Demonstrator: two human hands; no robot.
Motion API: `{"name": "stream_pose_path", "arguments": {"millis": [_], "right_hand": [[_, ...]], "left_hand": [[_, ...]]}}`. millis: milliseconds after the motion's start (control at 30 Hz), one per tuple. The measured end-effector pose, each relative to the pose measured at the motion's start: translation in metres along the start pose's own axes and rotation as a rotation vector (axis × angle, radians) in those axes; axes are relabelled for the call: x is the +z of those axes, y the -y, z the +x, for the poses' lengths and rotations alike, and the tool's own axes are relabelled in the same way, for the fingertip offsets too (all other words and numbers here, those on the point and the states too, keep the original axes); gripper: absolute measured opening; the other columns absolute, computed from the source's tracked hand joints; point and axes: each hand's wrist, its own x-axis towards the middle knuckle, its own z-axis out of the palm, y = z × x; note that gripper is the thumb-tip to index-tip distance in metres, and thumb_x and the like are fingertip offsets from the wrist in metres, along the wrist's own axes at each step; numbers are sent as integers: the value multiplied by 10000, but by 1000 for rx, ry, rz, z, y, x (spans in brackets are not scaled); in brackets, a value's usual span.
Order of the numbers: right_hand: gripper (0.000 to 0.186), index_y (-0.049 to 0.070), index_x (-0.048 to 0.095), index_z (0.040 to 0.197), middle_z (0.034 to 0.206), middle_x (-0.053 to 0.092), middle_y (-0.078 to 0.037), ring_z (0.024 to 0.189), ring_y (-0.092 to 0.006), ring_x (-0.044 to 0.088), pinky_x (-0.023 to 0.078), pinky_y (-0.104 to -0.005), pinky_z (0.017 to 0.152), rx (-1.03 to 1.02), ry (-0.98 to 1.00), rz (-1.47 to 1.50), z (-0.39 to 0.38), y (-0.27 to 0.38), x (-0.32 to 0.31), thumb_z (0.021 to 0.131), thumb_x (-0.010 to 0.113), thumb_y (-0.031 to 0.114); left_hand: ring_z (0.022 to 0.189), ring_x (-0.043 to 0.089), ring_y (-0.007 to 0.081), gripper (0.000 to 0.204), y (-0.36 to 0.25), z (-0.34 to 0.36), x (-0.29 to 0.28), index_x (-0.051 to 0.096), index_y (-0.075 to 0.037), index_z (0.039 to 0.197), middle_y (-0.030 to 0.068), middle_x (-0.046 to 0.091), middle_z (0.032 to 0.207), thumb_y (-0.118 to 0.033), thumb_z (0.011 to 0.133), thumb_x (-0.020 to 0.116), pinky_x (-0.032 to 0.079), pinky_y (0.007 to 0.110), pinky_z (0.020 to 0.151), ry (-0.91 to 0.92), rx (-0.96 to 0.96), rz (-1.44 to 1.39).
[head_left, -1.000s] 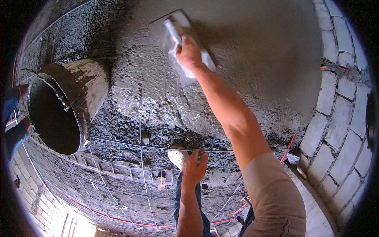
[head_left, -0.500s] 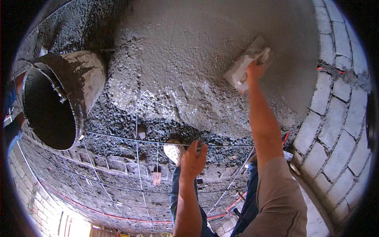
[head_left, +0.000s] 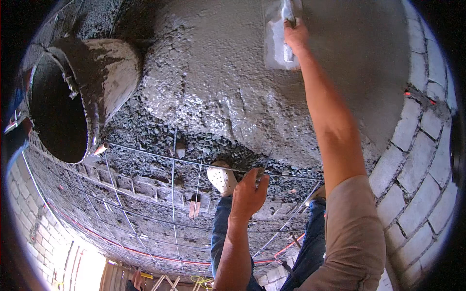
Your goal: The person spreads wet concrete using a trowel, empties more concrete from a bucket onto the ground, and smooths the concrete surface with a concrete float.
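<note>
My right hand (head_left: 296,35) grips the handle of a finishing trowel (head_left: 276,51). The trowel's flat rectangular blade lies on wet concrete (head_left: 223,72), where a coarse, lumpy surface borders a smoother grey one. Closer to me, my left hand (head_left: 248,196) is closed with its fingers curled, just above a steel reinforcing bar. Something small and grey shows at its fingertips, but I cannot make out what it is. The concrete's rough near edge lies in front of this hand, beside dark loose gravel (head_left: 145,123).
A large concrete-smeared bucket (head_left: 104,72) tilts at the left, its dark mouth facing me. Another person's hand (head_left: 19,133) is by its rim. Reinforcing bars (head_left: 174,189) cross the gravel around my light perforated shoe (head_left: 222,178). A block wall (head_left: 405,128) stands at right.
My right hand has moved the trowel farther away and slightly left, turning its blade more upright in view. My left hand stays closed near the bar. The bucket appears slightly higher.
</note>
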Motion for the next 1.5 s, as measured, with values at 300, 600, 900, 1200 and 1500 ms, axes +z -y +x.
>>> {"name": "stream_pose_path", "arguments": {"millis": [300,600,900,1200,1500], "right_hand": [[419,102,503,1201,765,638,-88,555,-157,607,504,-323,537,-72,244,43,-32,48,16,879,603,351],[403,141,543,1185,990,649,-143,908,-301,631,489,-437,802,-292,968,23,-133,107,10,819,598,302],[479,-13,443,1199,890,622,-262,839,-409,621,493,-486,748,-4,90,-16,-78,31,-31,785,589,178],[399,-29,451,1186,876,610,-271,808,-455,607,488,-516,704,299,-392,78,-120,-115,-130,845,543,156],[457,-4,447,1214,1056,583,-225,961,-394,578,474,-474,799,193,-296,-44,-213,-153,-185,844,586,227]], "left_hand": [[899,599,425,383,13,1,-10,558,36,1091,264,617,975,-290,890,546,472,467,755,9,4,-53],[958,619,366,399,-11,5,-2,565,-12,1156,230,633,1024,-311,892,543,476,409,809,113,-173,-3],[936,626,357,366,-7,5,41,563,-7,1141,230,635,1015,-284,903,536,472,397,796,120,-144,36],[918,623,311,363,-16,6,75,570,3,1116,187,641,1012,-289,903,544,473,352,776,129,-15,203],[818,649,306,374,-2,0,85,566,-3,1137,195,649,956,-293,902,552,496,370,721,110,-32,198]]}}
